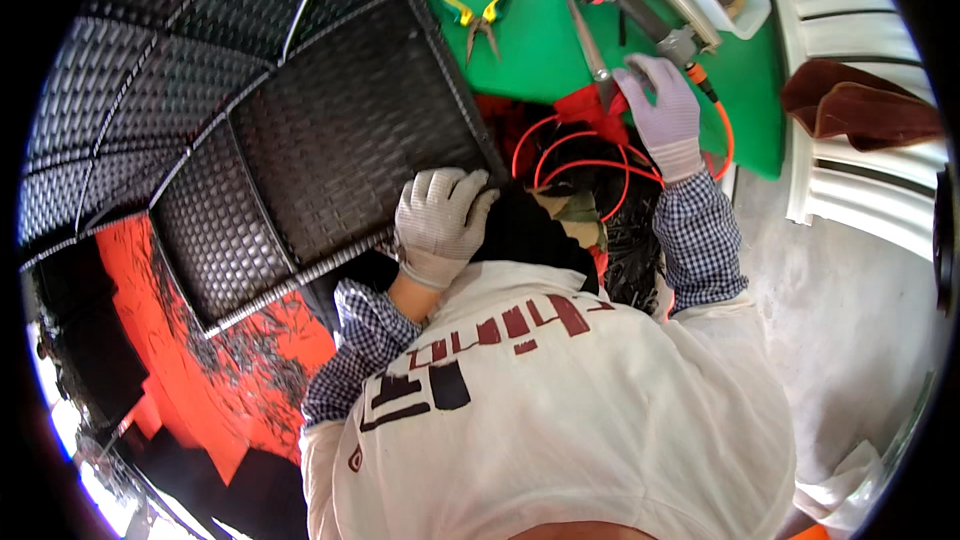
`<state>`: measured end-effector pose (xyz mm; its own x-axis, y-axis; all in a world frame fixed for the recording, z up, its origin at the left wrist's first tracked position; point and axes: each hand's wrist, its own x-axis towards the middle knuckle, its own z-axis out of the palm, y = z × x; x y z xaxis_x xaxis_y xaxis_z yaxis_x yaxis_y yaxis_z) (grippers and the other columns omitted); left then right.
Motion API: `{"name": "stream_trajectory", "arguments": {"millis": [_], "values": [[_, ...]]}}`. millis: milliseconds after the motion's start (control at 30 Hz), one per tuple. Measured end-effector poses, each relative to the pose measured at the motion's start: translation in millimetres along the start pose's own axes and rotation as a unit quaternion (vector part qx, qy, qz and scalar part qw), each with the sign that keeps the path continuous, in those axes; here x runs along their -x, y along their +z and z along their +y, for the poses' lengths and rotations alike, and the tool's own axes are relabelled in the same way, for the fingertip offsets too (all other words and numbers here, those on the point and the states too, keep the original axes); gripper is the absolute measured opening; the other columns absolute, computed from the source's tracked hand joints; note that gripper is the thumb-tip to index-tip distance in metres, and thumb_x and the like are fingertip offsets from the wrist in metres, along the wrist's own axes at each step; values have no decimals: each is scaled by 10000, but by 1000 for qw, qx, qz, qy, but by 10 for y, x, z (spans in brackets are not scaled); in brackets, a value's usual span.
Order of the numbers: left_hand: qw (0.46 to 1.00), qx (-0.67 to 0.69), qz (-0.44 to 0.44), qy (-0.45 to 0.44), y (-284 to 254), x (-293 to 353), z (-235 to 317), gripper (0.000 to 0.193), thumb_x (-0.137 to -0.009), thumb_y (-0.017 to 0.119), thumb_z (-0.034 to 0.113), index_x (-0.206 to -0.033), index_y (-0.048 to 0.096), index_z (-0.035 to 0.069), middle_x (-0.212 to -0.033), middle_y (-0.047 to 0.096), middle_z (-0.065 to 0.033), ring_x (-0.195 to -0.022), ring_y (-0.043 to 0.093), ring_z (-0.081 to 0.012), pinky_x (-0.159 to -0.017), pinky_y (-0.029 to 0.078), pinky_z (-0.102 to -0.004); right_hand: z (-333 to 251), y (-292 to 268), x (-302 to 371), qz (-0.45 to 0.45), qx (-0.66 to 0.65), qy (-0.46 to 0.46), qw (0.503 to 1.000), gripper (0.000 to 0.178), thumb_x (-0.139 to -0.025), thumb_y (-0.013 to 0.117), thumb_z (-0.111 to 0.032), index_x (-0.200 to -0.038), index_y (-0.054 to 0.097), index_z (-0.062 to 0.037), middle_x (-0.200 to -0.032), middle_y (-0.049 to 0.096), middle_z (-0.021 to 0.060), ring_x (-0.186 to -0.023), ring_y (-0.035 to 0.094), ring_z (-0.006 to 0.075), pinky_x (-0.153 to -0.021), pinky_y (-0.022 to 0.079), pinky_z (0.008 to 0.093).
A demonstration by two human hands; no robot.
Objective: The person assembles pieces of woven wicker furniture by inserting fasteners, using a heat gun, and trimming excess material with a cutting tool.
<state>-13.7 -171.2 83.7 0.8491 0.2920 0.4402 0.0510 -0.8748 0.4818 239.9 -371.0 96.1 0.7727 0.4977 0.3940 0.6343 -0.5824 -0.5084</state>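
Observation:
My left hand (pixel 440 225), in a pale knit glove, rests at the near edge of a black wicker furniture piece (pixel 350 120). Its fingers lie spread over the woven surface, close to the corner. On the right, my right hand (pixel 662 115) wears a pale lilac glove and reaches to the near edge of a green work surface (pixel 540 40). Thumb and fingers stand apart there, beside a tapered metal tool (pixel 590 40) and some red material (pixel 592 112). Whether the fingertips touch the tool is hard to make out.
Pliers with yellow handles (pixel 474 15) and an air-powered tool (pixel 650 25) lie on the green surface. An orange-red hose (pixel 728 135) loops down near my lap. Black strip scraps cover a red sheet (pixel 200 370) at left. Brown cloth (pixel 860 105) hangs on a white slatted piece (pixel 870 195).

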Motion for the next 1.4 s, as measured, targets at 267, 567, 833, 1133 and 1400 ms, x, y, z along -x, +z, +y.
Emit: {"name": "stream_trajectory", "arguments": {"millis": [267,567,833,1133,1400], "values": [[1000,1,11,-20,22,48,-17,254,-755,855,203,-972,764,110,-913,666,-61,-848,649,-279,-731,535,-416,-60,386,-285,-110,142,5,984,226,-918,697,-286,-1069,699,-118,-973,735,90,-867,717,313,-760,572,448],[1000,-7,13,-12,24,60,-59,252,-770,851,228,-970,778,93,-923,693,-63,-854,665,-277,-748,570,-407,-225,-50,30,-168,-167,38,971,162,-1001,612,-128,-1144,647,-60,-825,669,85,-705,651,186,-669,538,316],[1000,-27,4,-11,43,68,-67,272,-779,848,225,-1017,780,112,-964,702,-49,-868,676,-254,-751,582,-388,-660,-405,389,-347,-137,-2,928,296,-946,770,-209,-1160,731,-9,-834,630,24,-715,544,95,-657,463,264],[999,-29,16,-7,62,89,-81,265,-791,848,250,-1013,789,118,-964,707,-49,-876,683,-252,-753,584,-379,-664,-320,537,-383,-134,-91,909,361,-988,689,-187,-1321,668,-50,-1088,737,162,-939,732,274,-867,577,345],[999,-42,11,-21,67,113,-80,292,-811,845,293,-1027,787,105,-989,709,-60,-903,684,-258,-787,585,-388,-877,-324,416,-381,-56,-145,912,349,-976,696,-223,-1294,689,-82,-967,698,146,-835,703,311,-759,574,375]]}}
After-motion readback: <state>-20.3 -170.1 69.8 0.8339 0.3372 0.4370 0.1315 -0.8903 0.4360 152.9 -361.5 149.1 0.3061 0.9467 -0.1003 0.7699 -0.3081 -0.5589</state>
